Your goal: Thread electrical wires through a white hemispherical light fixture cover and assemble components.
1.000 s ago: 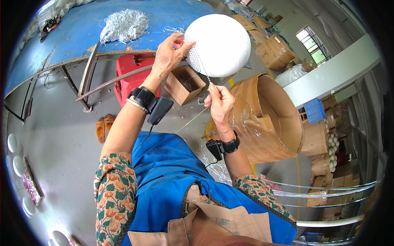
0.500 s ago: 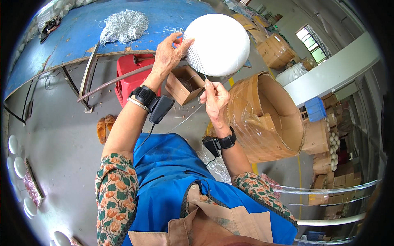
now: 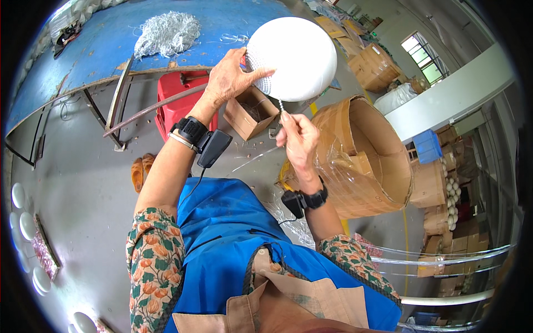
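A large smooth white ball (image 3: 297, 58) is in front of me, its lower left side covered with rows of a small-beaded strand (image 3: 281, 104). My left hand (image 3: 232, 77) grips the ball's left side, thumb stretched across the beaded area and fingers partly hidden behind the edge. Below the ball, my right hand (image 3: 300, 139) pinches the strand between thumb and fingers where it hangs off the ball's underside. A thin pale tail of strand (image 3: 255, 159) trails down and left from this hand.
On the blue table (image 3: 105, 50) lies a tangled silvery heap of strands (image 3: 167, 34). A red stool (image 3: 172, 100), a small open carton (image 3: 244, 119) and a slanting rod (image 3: 155, 105) are below. A large open cardboard drum (image 3: 344, 177) stands right; orange shoes (image 3: 137, 175) sit on the floor.
My right hand has moved slightly right and down, drawing out the strand below the ball. My left thumb has slid farther right over the ball, which has shifted slightly.
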Available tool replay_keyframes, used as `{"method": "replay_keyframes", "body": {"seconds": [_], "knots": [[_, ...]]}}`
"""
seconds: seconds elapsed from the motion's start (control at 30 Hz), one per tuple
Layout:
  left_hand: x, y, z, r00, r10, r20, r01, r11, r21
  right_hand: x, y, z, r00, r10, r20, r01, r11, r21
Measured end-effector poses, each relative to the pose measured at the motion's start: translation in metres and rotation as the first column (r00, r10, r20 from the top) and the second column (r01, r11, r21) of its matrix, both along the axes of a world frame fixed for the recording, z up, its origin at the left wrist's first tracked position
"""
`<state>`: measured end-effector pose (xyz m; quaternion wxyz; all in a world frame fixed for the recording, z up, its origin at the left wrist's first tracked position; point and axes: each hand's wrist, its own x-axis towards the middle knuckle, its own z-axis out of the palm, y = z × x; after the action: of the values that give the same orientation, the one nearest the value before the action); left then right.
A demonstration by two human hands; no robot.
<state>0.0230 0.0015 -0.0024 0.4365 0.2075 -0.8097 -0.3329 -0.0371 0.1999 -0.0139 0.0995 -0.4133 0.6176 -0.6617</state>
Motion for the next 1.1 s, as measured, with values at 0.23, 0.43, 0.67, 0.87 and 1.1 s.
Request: {"method": "replay_keyframes", "body": {"seconds": [0.23, 0.43, 0.67, 0.87, 1.1], "knots": [[-0.006, -0.003, -0.004, 0.995, 0.044, -0.091, -0.039, 0.997, 0.063, -0.004, 0.003, -0.010, 0.999, -0.037, 0.020, 0.036, 0.998, 0.045], [-0.004, 0.004, 0.003, 0.986, 0.081, -0.143, -0.083, 0.997, -0.009, -0.003, -0.002, -0.018, 0.998, -0.052, 0.029, 0.051, 0.998, 0.030], [-0.008, 0.003, 0.003, 0.976, 0.074, -0.205, -0.089, 0.994, -0.061, -0.001, -0.009, -0.017, 0.996, -0.081, 0.025, 0.082, 0.996, -0.043], [-0.001, -0.005, 0.008, 0.984, -0.012, -0.176, 0.040, 0.987, 0.156, 0.017, 0.001, 0.010, 0.992, -0.102, -0.079, 0.090, 0.985, -0.145], [0.001, -0.005, 0.012, 0.993, -0.014, -0.115, 0.041, 0.971, 0.237, 0.010, 0.004, 0.008, 0.989, -0.103, -0.108, 0.086, 0.985, -0.148]]}}
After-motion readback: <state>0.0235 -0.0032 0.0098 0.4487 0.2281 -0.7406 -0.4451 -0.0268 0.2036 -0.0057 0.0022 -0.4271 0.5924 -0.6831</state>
